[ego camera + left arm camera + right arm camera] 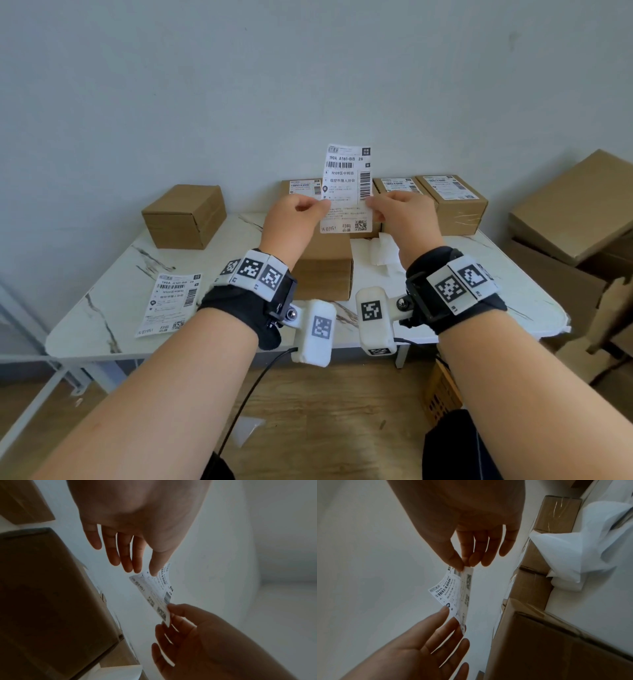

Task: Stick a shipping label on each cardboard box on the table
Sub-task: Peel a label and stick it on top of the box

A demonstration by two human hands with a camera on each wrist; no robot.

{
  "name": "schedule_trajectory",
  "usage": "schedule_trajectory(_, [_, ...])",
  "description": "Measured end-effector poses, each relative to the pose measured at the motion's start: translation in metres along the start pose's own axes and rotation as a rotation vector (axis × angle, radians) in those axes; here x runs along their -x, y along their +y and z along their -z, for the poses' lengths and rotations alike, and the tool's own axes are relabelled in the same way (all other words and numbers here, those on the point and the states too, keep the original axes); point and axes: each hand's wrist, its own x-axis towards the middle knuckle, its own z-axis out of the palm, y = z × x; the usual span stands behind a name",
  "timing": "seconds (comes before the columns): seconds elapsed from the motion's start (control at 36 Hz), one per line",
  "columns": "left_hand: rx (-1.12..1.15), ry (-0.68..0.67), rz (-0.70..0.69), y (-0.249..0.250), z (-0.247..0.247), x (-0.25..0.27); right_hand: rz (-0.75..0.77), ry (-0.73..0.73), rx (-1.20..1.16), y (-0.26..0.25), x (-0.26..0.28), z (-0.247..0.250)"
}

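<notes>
I hold a white shipping label (347, 186) upright in the air above the table (113, 274). My left hand (310, 209) pinches its left edge and my right hand (380, 207) pinches its right edge. In the left wrist view the left hand (152, 572) grips the bowed label (154, 592) between thumb and fingers; the right wrist view shows the right hand (464, 565) pinching the label (452, 595). A plain cardboard box (325, 274) sits under my hands. A second plain box (186, 216) stands at the back left. Three boxes (452, 202) carrying labels line the back.
Another loose label (171, 303) lies flat on the table's front left. Crumpled white backing paper (385, 253) lies to the right of the middle box. Large cardboard boxes (575, 205) are stacked beside the table on the right. A grey wall stands behind the table.
</notes>
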Motion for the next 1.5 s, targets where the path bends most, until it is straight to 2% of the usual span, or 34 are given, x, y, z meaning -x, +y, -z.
schedule_trajectory(0.08, [0.040, -0.030, 0.024, -0.001, 0.003, -0.002, -0.006, -0.027, -0.037, 0.002, 0.000, -0.004])
schedule_trajectory(0.28, [0.054, -0.001, 0.074, -0.012, 0.011, -0.008, -0.024, -0.050, 0.017, 0.014, 0.000, -0.016])
schedule_trajectory(0.5, [-0.075, -0.035, 0.120, -0.031, 0.019, -0.009, -0.001, -0.072, 0.205, 0.028, -0.001, -0.031])
schedule_trajectory(0.72, [-0.096, -0.004, 0.158, -0.039, 0.016, -0.010, 0.002, -0.098, 0.249, 0.034, -0.002, -0.037])
schedule_trajectory(1.5, [-0.295, 0.047, 0.065, -0.045, 0.011, -0.005, 0.073, -0.087, 0.351, 0.042, -0.002, -0.040])
